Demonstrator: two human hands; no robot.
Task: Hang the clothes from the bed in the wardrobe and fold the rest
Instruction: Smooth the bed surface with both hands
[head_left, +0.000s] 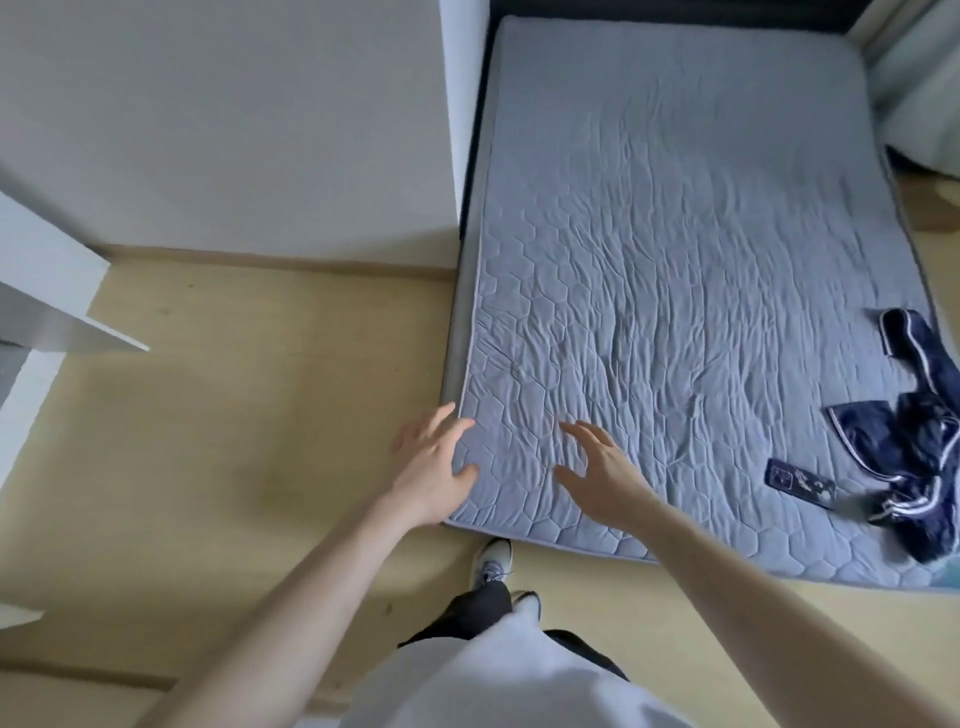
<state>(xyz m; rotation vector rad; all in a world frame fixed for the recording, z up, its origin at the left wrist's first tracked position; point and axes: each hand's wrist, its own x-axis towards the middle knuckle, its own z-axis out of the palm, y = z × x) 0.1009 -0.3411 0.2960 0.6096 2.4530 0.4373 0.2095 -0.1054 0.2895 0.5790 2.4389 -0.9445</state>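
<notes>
wardrobe door (57, 317): white panel poking in at the far left, swung out over the floor. I'm assuming that's the wardrobe; the inside isn't in view.

left hand (434, 467): fingers spread and relaxed, holding nothing, hovering over the near left corner of the bed. Can't tell if the fingertips actually touch the cover.

bed (675, 234): grey quilted cover, wrinkly, runs away from the person toward the far wall.

right hand (605, 480): same deal, fingers fanned out and a bit curved, nothing in it, above the cover just beside the left hand.

phone (800, 483): dark, lying flat near the foot edge, between the right hand and the clothes, just beside them.

clothes (914, 447): navy heap with white stripes, crumpled at the near right corner of the bed, partly cut off by the frame edge.

key relation: the heap lies off to the right of both hands and well apart from them, so the right hand is the nearer one. It stretches roughly along the bed's right edge, stripey bit pointing away from the person.

count: two hands, one phone, one heap of clothes. Whether that's one garment or more, no idea, too bunched up.

guess: next is a reach or step to the right, minding the phone.
</notes>
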